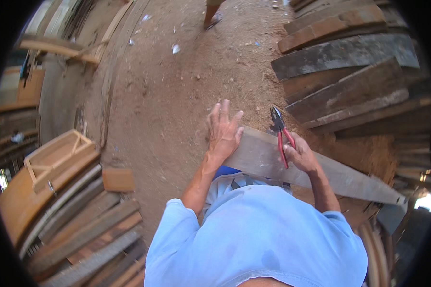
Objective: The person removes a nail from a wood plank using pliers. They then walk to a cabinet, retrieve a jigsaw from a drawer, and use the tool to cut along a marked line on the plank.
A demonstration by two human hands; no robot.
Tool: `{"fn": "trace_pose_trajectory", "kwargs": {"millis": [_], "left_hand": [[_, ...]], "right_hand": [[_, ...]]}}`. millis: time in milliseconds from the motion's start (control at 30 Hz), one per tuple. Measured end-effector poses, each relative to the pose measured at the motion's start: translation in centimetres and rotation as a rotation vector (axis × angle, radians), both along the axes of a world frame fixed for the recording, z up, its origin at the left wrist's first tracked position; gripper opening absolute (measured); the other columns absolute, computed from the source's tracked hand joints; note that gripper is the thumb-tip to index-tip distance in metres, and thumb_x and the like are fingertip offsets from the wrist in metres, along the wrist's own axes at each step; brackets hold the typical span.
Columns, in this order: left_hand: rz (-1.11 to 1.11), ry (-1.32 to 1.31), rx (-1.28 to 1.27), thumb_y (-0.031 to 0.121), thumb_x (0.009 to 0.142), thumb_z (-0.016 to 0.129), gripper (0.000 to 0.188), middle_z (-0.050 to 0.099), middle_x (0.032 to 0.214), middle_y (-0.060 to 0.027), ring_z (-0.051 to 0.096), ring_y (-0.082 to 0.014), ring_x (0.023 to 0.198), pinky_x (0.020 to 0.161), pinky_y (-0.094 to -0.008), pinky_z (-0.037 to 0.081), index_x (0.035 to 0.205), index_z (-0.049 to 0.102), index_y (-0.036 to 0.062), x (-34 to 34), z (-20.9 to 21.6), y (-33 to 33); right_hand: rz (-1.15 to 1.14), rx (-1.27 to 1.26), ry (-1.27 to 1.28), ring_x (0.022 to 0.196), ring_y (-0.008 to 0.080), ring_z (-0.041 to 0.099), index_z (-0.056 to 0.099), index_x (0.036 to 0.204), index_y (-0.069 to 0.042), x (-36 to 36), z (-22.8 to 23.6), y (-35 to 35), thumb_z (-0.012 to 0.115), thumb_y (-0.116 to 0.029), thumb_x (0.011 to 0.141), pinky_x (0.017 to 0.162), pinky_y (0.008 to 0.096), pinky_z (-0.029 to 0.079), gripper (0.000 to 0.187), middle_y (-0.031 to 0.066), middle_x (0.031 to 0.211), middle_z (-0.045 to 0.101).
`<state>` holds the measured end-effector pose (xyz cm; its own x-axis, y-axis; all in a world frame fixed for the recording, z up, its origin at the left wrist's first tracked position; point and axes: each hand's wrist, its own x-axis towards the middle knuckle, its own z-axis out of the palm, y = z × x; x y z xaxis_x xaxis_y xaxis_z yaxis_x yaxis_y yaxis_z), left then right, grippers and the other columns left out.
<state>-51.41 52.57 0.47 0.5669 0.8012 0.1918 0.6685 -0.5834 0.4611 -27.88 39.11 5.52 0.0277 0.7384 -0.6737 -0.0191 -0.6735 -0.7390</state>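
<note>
A grey weathered plank (pixel 340 177) lies across in front of me, running from the middle down to the right. My left hand (pixel 223 130) rests flat on its left end with the fingers spread. My right hand (pixel 299 154) grips red-handled pliers (pixel 280 134) whose dark jaws point up and away, just above the plank's far edge. I wear a light blue shirt (pixel 258 234).
Stacked old planks (pixel 349 71) lie at the upper right, more boards (pixel 86 234) at the lower left, and a wooden frame (pixel 57 155) at the left. Bare reddish dirt ground (pixel 177 91) spreads ahead. Another person's foot (pixel 211 18) shows at the top.
</note>
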Motion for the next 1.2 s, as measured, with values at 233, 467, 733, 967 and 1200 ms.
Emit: {"fn": "trace_pose_trajectory", "kwargs": {"millis": [233,467,733,967,1200], "left_hand": [[-0.358,-0.068,-0.296,0.018,0.081,0.074,0.024,0.07,0.087,-0.0153,0.066,-0.0304,0.082,0.075,-0.0424,0.051,0.102,0.069,0.0085,1.4,-1.5,4.2],[-0.185,-0.335,-1.298,0.019,0.095,0.064,0.022,0.067,0.088,-0.0069,0.065,-0.0175,0.078,0.069,-0.032,0.053,0.11,0.056,0.0035,0.5,2.5,-3.9],[-0.324,-0.12,-1.336,0.016,0.095,0.061,0.021,0.066,0.086,-0.0074,0.065,-0.0176,0.072,0.067,-0.0329,0.054,0.11,0.053,0.0046,-2.0,1.1,-2.1],[-0.531,0.397,-0.66,0.021,0.084,0.069,0.028,0.071,0.09,-0.0185,0.07,-0.0373,0.087,0.076,-0.0434,0.054,0.102,0.062,0.0013,-1.8,4.6,3.1],[-0.78,0.44,-0.71,0.019,0.084,0.07,0.035,0.071,0.09,-0.0226,0.068,-0.0432,0.086,0.075,-0.0498,0.054,0.108,0.052,0.0014,0.3,4.1,7.7]], "right_hand": [[-0.276,0.086,-0.009,0.087,0.0204,0.064,0.046,0.101,-0.005,-8.3,-0.1,-4.9,0.055,-0.014,0.093,0.075,0.0361,0.054,0.015,0.0103,0.097,0.06],[-0.199,0.348,-0.736,0.101,0.0359,0.056,0.055,0.112,-0.002,-13.6,0.5,-5.4,0.069,-0.021,0.087,0.088,0.0442,0.047,0.035,0.0188,0.102,0.056],[-0.788,0.312,0.077,0.061,0.0088,0.053,0.056,0.108,0.003,-16.3,-2.8,-6.0,0.059,-0.02,0.095,0.057,0.0286,0.047,0.026,0.002,0.072,0.061],[-0.615,0.21,0.054,0.074,0.0146,0.064,0.049,0.116,0.006,-18.3,-3.7,-2.9,0.054,-0.027,0.099,0.065,0.031,0.053,0.038,0.012,0.09,0.067],[-1.032,0.11,0.44,0.093,0.026,0.068,0.043,0.124,0.006,-23.4,-4.4,0.7,0.047,-0.031,0.103,0.083,0.0391,0.057,0.043,0.0226,0.121,0.062]]}}
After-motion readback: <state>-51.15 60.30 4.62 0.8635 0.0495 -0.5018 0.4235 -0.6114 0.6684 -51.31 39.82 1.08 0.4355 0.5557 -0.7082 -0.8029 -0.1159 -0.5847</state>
